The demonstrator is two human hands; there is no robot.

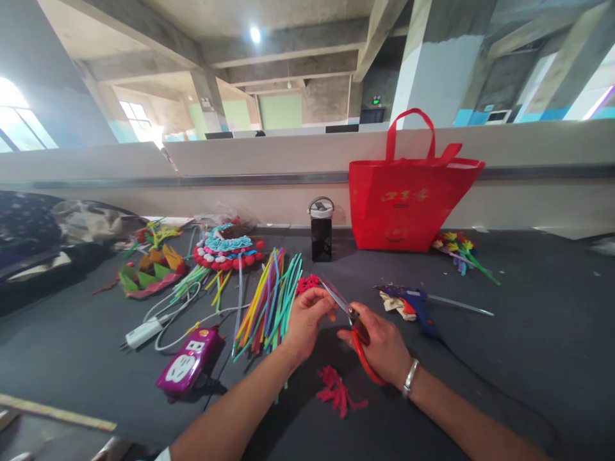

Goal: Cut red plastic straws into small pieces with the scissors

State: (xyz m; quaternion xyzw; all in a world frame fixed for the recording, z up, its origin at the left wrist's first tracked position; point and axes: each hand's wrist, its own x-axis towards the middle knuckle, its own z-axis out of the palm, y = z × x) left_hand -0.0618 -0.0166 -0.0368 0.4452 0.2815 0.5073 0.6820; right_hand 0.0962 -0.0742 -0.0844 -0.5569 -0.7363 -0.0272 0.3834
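Observation:
My right hand (pixel 384 342) grips a pair of scissors with red-orange handles (pixel 366 362). Their blades (pixel 336 294) point up and left, passing beside the fingertips of my left hand (pixel 307 320). The left thumb and fingers are pinched together; what lies between them is too small to make out. Just behind the left knuckles shows a red fuzzy piece (pixel 307 283), and I cannot tell if it is held or lies on the table. Below my hands, red fringed scraps (pixel 339 390) rest on the dark table (pixel 408 422).
Left of my hands lie colored pipe cleaners (pixel 269 301), a purple power strip (pixel 189 362), a white plug (pixel 144 333), a leaf-shaped craft crown (pixel 151 272) and a blue-and-red beaded piece (pixel 228 246). A phone (pixel 321 240) stands ahead, near a red bag (pixel 408 205). A corded glue gun (pixel 416 307) lies right.

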